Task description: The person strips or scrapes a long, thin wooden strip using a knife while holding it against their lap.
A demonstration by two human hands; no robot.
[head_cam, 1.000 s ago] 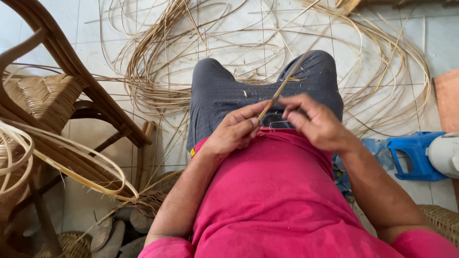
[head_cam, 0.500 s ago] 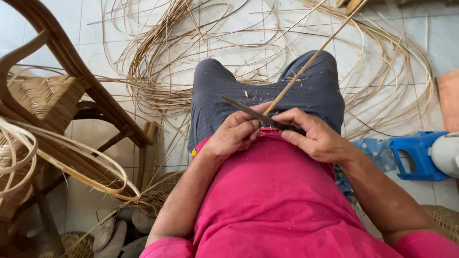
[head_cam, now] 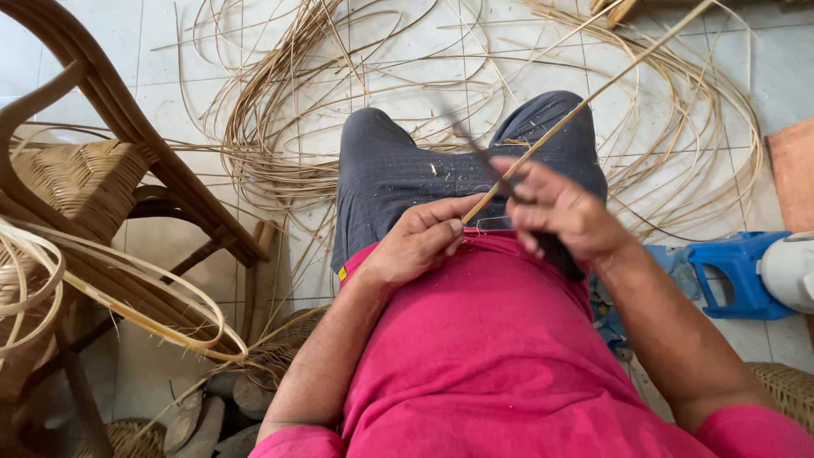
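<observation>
I see a long, thin, pale tan rattan strip [head_cam: 585,106], straight and stiff, running from my left hand [head_cam: 415,242] up and away over the knees. The left fingers [head_cam: 441,229] pinch its near end. My right hand [head_cam: 555,212] sits just beside it, closed around a dark knife [head_cam: 483,157], whose blurred blade crosses the strip just beyond the fingers. Loose rattan coils [head_cam: 280,110] lie on the floor beyond.

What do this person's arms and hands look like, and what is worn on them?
Both forearms are bare, with no gloves, watch or rings visible. The left hand and right hand are bare too. Short pink sleeves of a pink shirt cover the upper arms.
</observation>
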